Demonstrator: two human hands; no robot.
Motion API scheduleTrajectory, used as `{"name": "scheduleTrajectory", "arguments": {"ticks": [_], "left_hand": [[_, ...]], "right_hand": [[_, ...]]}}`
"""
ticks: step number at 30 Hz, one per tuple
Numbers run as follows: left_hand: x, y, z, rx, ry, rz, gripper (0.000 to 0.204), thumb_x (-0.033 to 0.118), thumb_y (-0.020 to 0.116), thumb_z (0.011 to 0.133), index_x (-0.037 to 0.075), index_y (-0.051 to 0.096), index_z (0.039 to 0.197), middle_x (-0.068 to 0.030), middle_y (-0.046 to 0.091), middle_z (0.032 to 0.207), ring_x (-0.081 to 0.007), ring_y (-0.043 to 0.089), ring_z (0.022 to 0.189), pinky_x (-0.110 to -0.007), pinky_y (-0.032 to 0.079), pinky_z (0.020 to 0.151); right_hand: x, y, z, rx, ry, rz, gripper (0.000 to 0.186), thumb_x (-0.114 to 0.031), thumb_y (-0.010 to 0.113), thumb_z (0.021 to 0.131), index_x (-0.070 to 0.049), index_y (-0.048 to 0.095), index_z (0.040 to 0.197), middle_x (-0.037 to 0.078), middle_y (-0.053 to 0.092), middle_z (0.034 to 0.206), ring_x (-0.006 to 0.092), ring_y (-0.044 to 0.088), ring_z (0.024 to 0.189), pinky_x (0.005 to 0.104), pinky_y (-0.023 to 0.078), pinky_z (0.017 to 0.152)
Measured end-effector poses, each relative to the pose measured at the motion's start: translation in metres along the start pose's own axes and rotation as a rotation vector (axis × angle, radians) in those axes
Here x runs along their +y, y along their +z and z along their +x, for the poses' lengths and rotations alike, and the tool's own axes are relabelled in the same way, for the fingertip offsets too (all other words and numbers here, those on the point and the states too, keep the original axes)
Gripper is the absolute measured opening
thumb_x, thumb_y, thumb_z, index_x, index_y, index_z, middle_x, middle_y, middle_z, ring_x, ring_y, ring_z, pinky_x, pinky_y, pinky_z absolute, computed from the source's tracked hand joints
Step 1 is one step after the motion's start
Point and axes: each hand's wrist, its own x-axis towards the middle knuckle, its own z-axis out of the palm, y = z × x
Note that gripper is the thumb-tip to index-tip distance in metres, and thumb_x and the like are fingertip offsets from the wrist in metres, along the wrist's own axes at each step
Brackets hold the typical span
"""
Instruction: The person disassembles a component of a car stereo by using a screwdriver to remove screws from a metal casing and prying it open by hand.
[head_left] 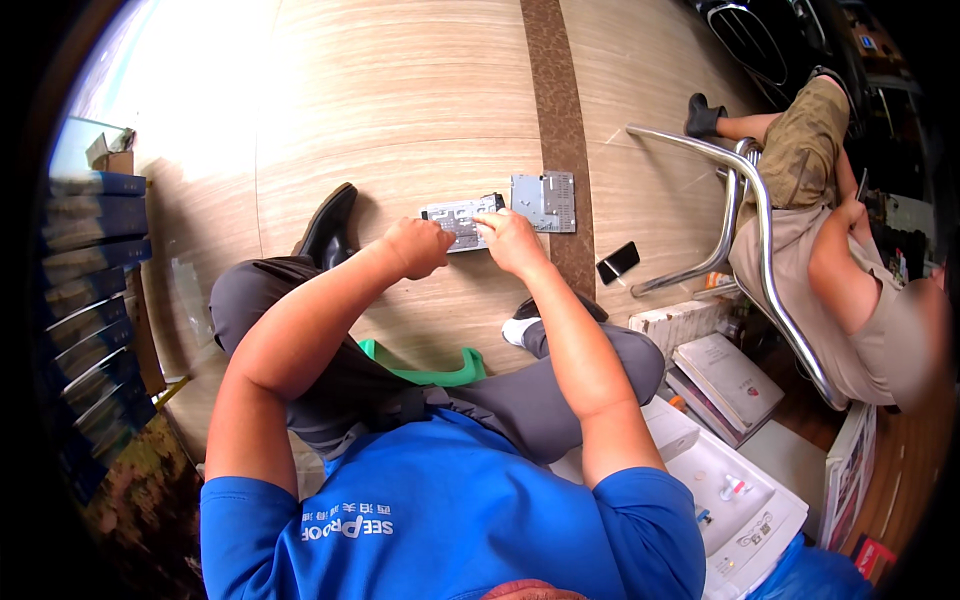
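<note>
On the floor, two hands [420, 247] [510, 240] at one grey circuit unit [458, 218], one metal plate [545, 202] beside.

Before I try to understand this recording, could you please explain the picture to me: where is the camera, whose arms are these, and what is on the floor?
There is no machine here. The one picture comes from a wide camera worn on a person's head, looking down, so straight edges bend near the rim. The two bare arms rising from the lower edge belong to that person, who sits in a blue shirt and grey trousers.

On the wooden floor lies a flat grey electronic unit. The left hand is closed in a fist at its near edge, and the right hand has its fingers on the unit's top; what either grip holds is hidden. Just behind it lies a square metal plate, and to the right a black phone.

A second person sits at the right on a chair with a shiny metal frame. Books and a white appliance lie nearby.
</note>
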Motion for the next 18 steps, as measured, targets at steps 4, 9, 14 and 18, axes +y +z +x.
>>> {"name": "scheduleTrajectory", "arguments": {"ticks": [4,9,14,18], "left_hand": [[-0.007,-0.012,0.000,0.062,-0.014,-0.037,0.036,0.030,0.067,0.086,0.007,0.059,0.112,-0.0173,0.067,0.099,-0.0347,0.066,0.095,-0.045,0.053,0.081],[-0.010,-0.022,-0.001,0.123,-0.048,-0.057,0.036,0.027,0.066,0.087,0.007,0.059,0.117,-0.0182,0.067,0.101,-0.0353,0.066,0.095,-0.044,0.052,0.083],[-0.008,-0.035,-0.003,0.106,-0.070,-0.065,0.037,0.026,0.065,0.088,0.006,0.058,0.118,-0.0186,0.067,0.104,-0.0348,0.065,0.097,-0.044,0.052,0.084],[-0.012,-0.028,-0.003,0.142,-0.059,-0.075,0.037,0.026,0.066,0.087,0.006,0.058,0.118,-0.0183,0.067,0.104,-0.0348,0.065,0.098,-0.044,0.052,0.085]], "right_hand": [[0.004,0.003,0.000,0.044,-0.032,0.053,0.019,-0.017,0.066,0.086,-0.006,0.072,0.101,0.018,0.068,0.091,0.0356,0.065,0.086,0.0403,0.052,0.077],[-0.002,0.001,0.002,0.017,0.248,0.067,0.023,-0.020,0.066,0.086,-0.004,0.069,0.102,0.022,0.068,0.092,0.0382,0.066,0.089,0.0446,0.052,0.079],[0.002,0.000,-0.001,0.013,0.116,-0.013,0.024,-0.017,0.066,0.087,-0.003,0.068,0.106,0.021,0.068,0.091,0.0366,0.066,0.087,0.0418,0.052,0.076],[0.006,0.005,-0.002,0.061,0.008,-0.073,0.020,-0.015,0.063,0.089,-0.004,0.069,0.105,0.020,0.068,0.093,0.0363,0.066,0.090,0.0419,0.052,0.078]]}}
